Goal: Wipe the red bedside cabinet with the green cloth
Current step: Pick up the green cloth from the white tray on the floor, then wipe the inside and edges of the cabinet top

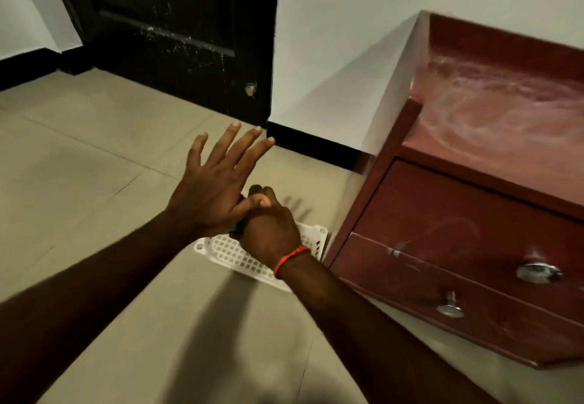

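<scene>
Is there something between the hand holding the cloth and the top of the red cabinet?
Nothing visible: only bare floor separates the right hand, above the white plastic basket, from the red wooden cabinet.

Beige tiled floor (94, 157); white walls (341, 24) with black skirting (313, 144); dark scuffed door (177, 31) at rear.

Glossy red cabinet (467, 214) with shiny metal knobs (537, 272); white perforated plastic basket (234, 253); matt floor tiles (79, 157)
</scene>
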Motion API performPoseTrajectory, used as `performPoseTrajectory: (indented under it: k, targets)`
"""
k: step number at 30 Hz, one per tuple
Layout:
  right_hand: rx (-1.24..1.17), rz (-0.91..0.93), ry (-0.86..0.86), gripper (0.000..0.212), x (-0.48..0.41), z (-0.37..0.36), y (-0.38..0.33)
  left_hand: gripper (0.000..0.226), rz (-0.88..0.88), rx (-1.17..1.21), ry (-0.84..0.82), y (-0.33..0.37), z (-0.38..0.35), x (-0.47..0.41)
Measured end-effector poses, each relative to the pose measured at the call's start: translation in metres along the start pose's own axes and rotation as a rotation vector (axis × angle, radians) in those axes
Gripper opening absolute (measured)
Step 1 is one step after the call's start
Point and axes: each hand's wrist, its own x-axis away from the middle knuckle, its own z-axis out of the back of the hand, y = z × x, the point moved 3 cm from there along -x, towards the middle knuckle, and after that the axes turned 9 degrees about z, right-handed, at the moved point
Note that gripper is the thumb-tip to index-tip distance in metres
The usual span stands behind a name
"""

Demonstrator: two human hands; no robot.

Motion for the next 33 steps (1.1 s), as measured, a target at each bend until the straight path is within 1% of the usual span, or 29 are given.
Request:
performPoseTrajectory:
  k: [2, 5, 6, 8, 10, 11, 15, 19, 23, 27, 29, 33]
  targets:
    - [0.068, 0.051, 0.042, 0.032, -0.005, 0.04, -0.01, 0.102, -0.029, 0.074, 0.045, 0.013, 0.031, -0.018]
    - [0.187, 0.136, 0.026, 0.018, -0.008, 0.085, -0.024, 0.11, -0.03, 0.221, 0.112, 0.022, 0.068, -0.034]
    - [0.231, 0.16, 0.029, 0.017, -0.008, 0.103, -0.03, 0.112, -0.027, 0.272, 0.14, 0.026, 0.082, -0.04]
    - [0.299, 0.18, 0.046, 0.022, -0.008, 0.138, -0.042, 0.111, -0.048, 0.359, 0.191, 0.033, 0.108, -0.052]
    - [0.334, 0.159, 0.094, 0.031, -0.005, 0.178, -0.051, 0.108, -0.086, 0.41, 0.232, 0.045, 0.133, -0.067]
    - [0.343, 0.147, 0.124, 0.032, -0.003, 0.199, -0.055, 0.107, -0.11, 0.422, 0.242, 0.052, 0.145, -0.075]
    - [0.405, 0.113, 0.155, 0.029, 0.004, 0.283, -0.053, 0.101, -0.208, 0.463, 0.221, 0.083, 0.18, -0.109]
    - [0.494, 0.013, 0.234, 0.032, 0.015, 0.346, -0.038, 0.098, -0.217, 0.437, 0.193, 0.109, 0.196, -0.131]
    - [0.545, -0.083, 0.221, 0.03, 0.03, 0.372, -0.018, 0.1, -0.238, 0.284, 0.095, 0.134, 0.197, -0.134]
    - [0.554, -0.135, 0.185, 0.026, 0.033, 0.373, 0.001, 0.101, -0.201, 0.191, -0.02, 0.151, 0.192, -0.139]
    - [0.57, -0.166, 0.16, 0.026, 0.033, 0.371, 0.009, 0.094, -0.206, 0.172, -0.073, 0.157, 0.189, -0.142]
    - [0.614, -0.187, 0.172, 0.026, 0.023, 0.367, 0.038, 0.078, -0.141, 0.156, -0.07, 0.159, 0.176, -0.158]
